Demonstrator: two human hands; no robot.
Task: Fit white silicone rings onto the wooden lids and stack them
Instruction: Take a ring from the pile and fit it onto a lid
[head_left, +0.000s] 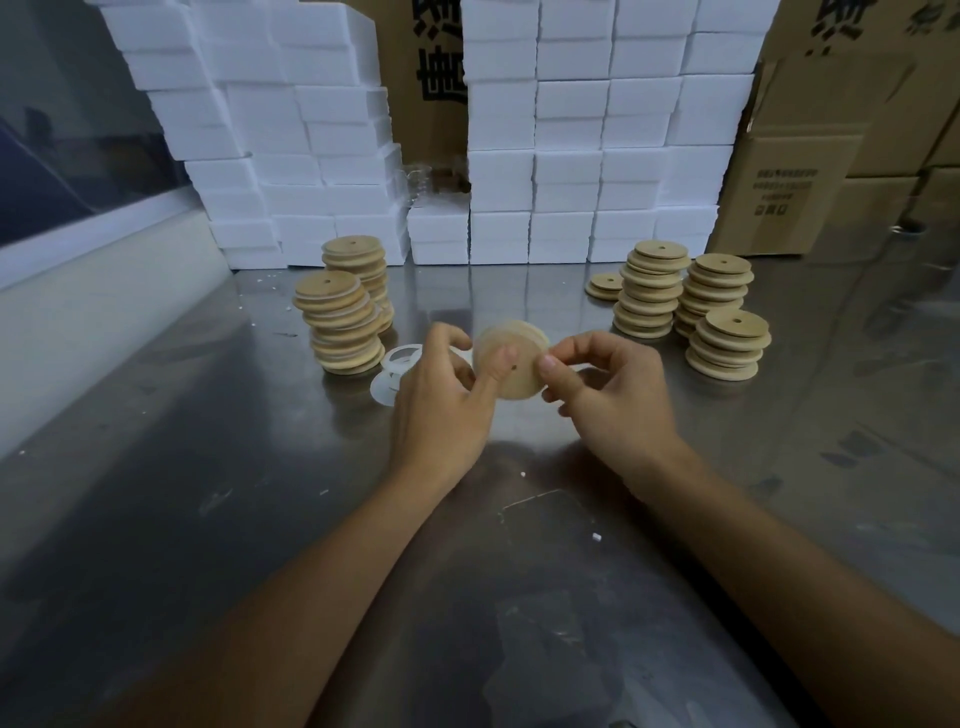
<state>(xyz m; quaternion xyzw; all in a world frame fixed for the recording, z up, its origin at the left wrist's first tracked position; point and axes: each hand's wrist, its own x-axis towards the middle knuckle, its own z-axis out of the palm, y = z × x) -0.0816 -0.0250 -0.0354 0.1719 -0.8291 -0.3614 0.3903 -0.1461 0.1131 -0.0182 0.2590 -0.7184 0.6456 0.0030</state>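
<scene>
1. Far left: two stacks of finished lids (340, 322) stand on the steel worktop (208, 467), their edges showing pale bands that look like fitted rings. The stacks lean slightly, so a knock could topple them.
2. Just right of those stacks, loose white silicone rings (397, 364) lie flat on the worktop, partly hidden behind the left hand. They look thin, soft and floppy; likely stretchy and a little grippy, best pinched at the band.
3. Centre, lifted above the worktop: the left hand (441, 405) grips a wooden lid (511, 358) by its left edge, thumb pressed on the near face, fingers curled behind.
4. The lid is a small round disc with a centre hole, tilted toward the viewer. It looks light, stiff and smooth, best held by the rim so the groove stays free. Whether a ring is already on it cannot be told.
5. The right hand (613, 395) pinches the lid's right edge between thumb and curled fingers.
6. Far right: three stacks of bare lids (727, 345) plus a short pile stand waiting.
7. Behind everything: white boxes (571, 156) and cardboard cartons (831, 130).
</scene>
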